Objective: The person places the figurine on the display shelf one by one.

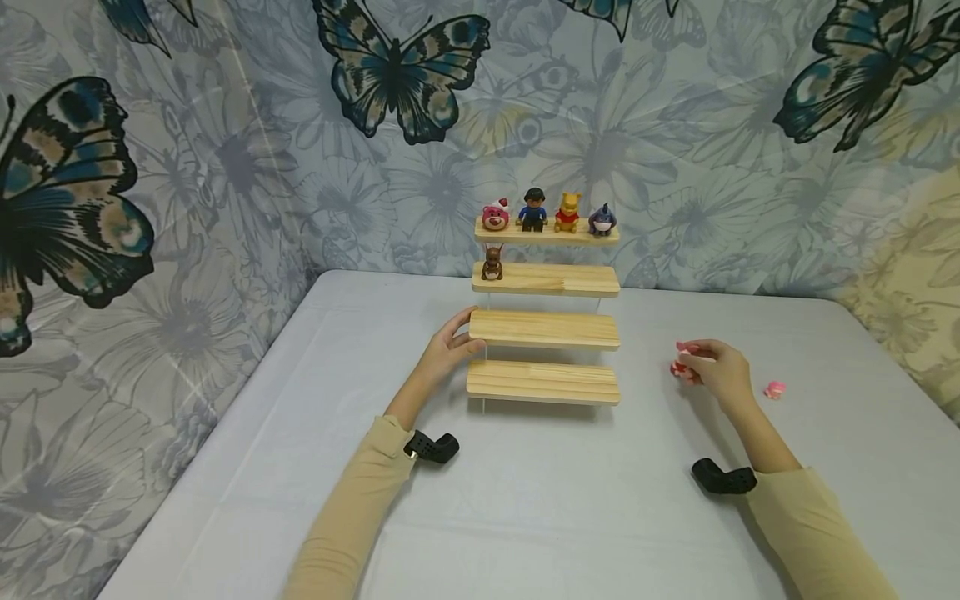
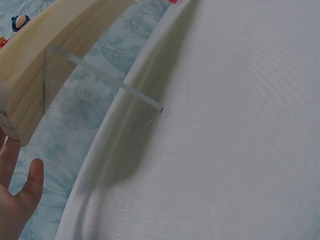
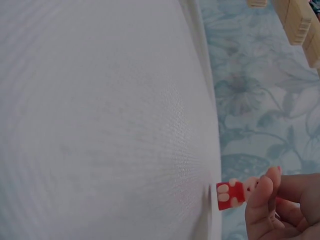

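At the far left of the head view, a large teal, black and cream butterfly is printed on the grey-blue floral wall covering behind the white-covered worktop. Left of centre, the left hand touches the left end of the second plank from the bottom of a stepped stand of pale wood on clear supports; its fingers are extended, the thumb apart from them and below the plank. On the stand's top plank, at upper centre, stand a pink bear figurine with a red and white hat, a black-haired figurine in blue, a yellow bear figurine in a red top and a blue-grey donkey-like figurine; a brown long-eared figurine stands at the left end of the plank beneath. Right of centre, the right hand pinches a small red and pink figurine by the head between thumb and fingers, its body protruding to the left beyond the fingertips, at or just above the worktop; I cannot tell whether they touch. Farther right, a small pink figurine lies on the worktop, near the hand and apart from its fingers.
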Tool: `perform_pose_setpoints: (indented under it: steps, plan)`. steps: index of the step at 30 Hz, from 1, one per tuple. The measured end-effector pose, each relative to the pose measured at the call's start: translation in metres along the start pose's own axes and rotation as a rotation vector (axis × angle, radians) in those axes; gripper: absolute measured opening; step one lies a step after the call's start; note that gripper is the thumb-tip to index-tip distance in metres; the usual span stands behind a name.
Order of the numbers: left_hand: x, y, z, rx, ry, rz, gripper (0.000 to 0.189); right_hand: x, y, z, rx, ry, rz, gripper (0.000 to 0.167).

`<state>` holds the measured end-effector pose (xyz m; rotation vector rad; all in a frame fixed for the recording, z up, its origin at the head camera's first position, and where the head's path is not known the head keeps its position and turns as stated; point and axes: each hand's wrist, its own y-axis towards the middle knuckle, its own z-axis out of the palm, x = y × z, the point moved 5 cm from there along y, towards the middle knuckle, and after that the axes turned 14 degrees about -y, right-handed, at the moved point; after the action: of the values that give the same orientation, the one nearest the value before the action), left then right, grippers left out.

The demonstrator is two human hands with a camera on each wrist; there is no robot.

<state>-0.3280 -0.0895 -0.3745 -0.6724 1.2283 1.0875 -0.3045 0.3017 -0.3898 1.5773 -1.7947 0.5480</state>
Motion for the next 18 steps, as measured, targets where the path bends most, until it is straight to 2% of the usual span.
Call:
perform_pose_setpoints:
  steps: [5, 9, 13, 18]
  plan:
    - [0.0, 0.0, 0.0, 0.007, -0.007, 0.006, 0.062, 0.002, 0.0, 0.0, -0.012, -0.013, -0.001, 0.035]
    - [0.002, 0.001, -0.002, 0.014, -0.016, 0.017, 0.062, -0.001, 0.005, 0.004, -0.015, 0.033, -0.007, 0.039]
    - [0.011, 0.007, -0.008, 0.016, -0.031, 0.023, 0.063, -0.021, 0.024, 0.01, -0.038, 0.095, -0.053, 0.046]
    - [0.019, 0.01, -0.013, 0.021, -0.026, 0.048, 0.069, -0.049, 0.055, 0.008, -0.094, 0.119, -0.118, 0.041]
